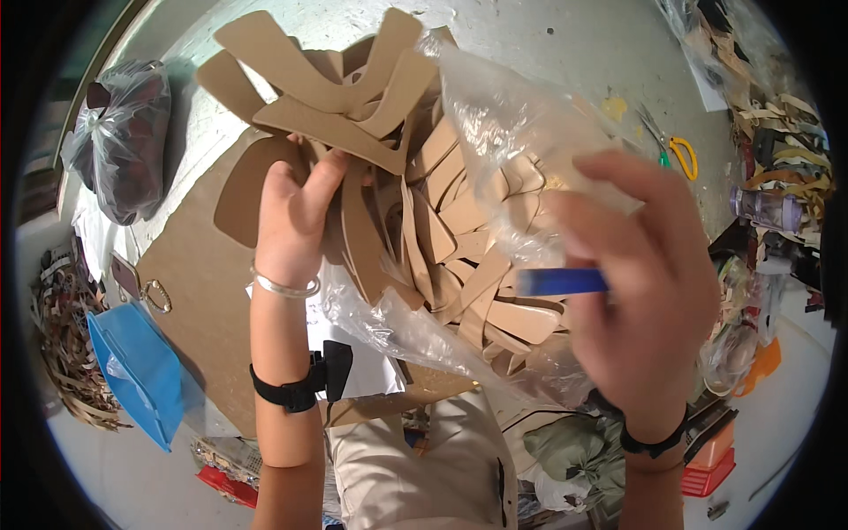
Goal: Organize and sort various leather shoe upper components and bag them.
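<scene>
My left hand (296, 208) reaches up into a heap of tan, leather-like cut pieces (468, 212). Its thumb and fingers close on some of them, beneath a curved V-shaped piece (336, 128); the fingertips are partly hidden. To the right, my right hand (649, 265) is smeared by motion above the heap's edge. Between its thumb and fingers is a blue pen-like stick (565, 281), its left end blurred. A clear plastic bag (495, 97) lies open around the heap, its edge running below the pieces (389, 322).
Brown board (190, 291) and white paper (367, 371) lie under the heap. Scissors with yellow and green handles (676, 155) rest at the far right. On the left are a filled plastic bag (124, 141) and a blue bin (137, 371). Scraps (782, 168) pile up at right.
</scene>
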{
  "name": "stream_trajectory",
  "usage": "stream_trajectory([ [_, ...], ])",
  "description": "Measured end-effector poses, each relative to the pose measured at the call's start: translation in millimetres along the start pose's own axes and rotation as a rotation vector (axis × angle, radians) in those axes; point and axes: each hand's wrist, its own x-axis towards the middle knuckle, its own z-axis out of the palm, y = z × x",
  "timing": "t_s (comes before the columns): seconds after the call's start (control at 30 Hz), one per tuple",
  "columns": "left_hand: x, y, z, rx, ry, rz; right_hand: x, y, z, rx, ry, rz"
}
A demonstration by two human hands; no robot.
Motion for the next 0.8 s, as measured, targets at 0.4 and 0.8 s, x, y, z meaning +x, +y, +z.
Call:
stream_trajectory([
  [0.4,-9.8,-10.8,-20.5,0.049,-0.015,-0.069,51.3,0.2,42.5,0.935,-0.817,0.912],
  [0.8,-4.7,-20.8,-24.9,0.054,0.078,-0.134,88.4,0.5,100.9,1.419,-1.024,0.791],
])
